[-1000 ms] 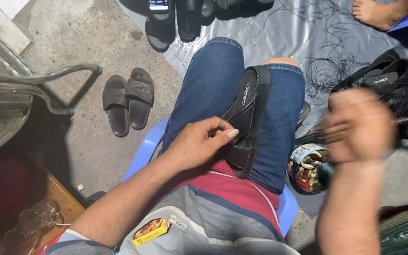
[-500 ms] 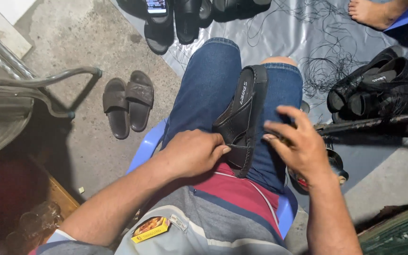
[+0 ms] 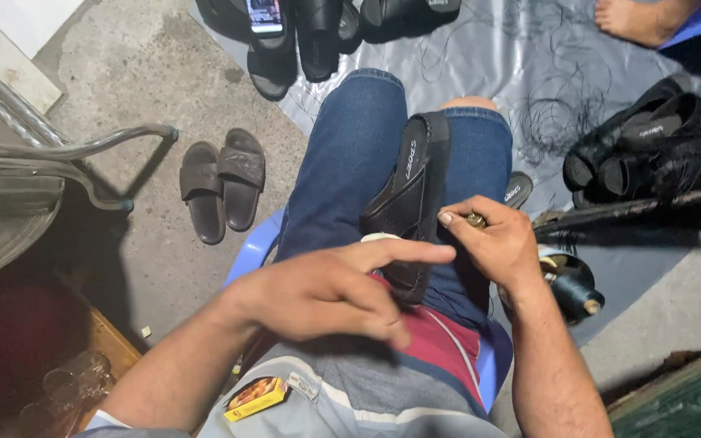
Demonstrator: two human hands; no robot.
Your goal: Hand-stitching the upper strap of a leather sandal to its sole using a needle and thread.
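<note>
From the head camera, a black slide sandal (image 3: 411, 203) lies lengthwise on the person's lap, over the blue jeans (image 3: 350, 162), its toe end pointing away from the body. The right hand (image 3: 492, 243) sits just to the right of the sandal's strap, its fingers (image 3: 458, 217) pressed together in a pinch on a small brass-coloured piece, possibly a thimble or awl head; I cannot tell which. The left hand (image 3: 326, 288) hovers nearer the body, forefinger stretched out toward the right fingers and the others loosely curled, gripping nothing that shows; a pale sliver peeks from under it, too hidden to name. Below and to the right of the right fingers a spool of dark thread (image 3: 575, 294) stands by the blue plastic chair (image 3: 249, 247), and farther right a pile of black sandals (image 3: 651, 154) rests on the grey sheet (image 3: 488, 73) among loose threads. The risks, as I judge them: the sandal is only balanced on the thigh and unheld, so a push could tip it off; the outstretched forefinger lies close to the pinched tool and could be pricked; slack thread could snag.
</note>
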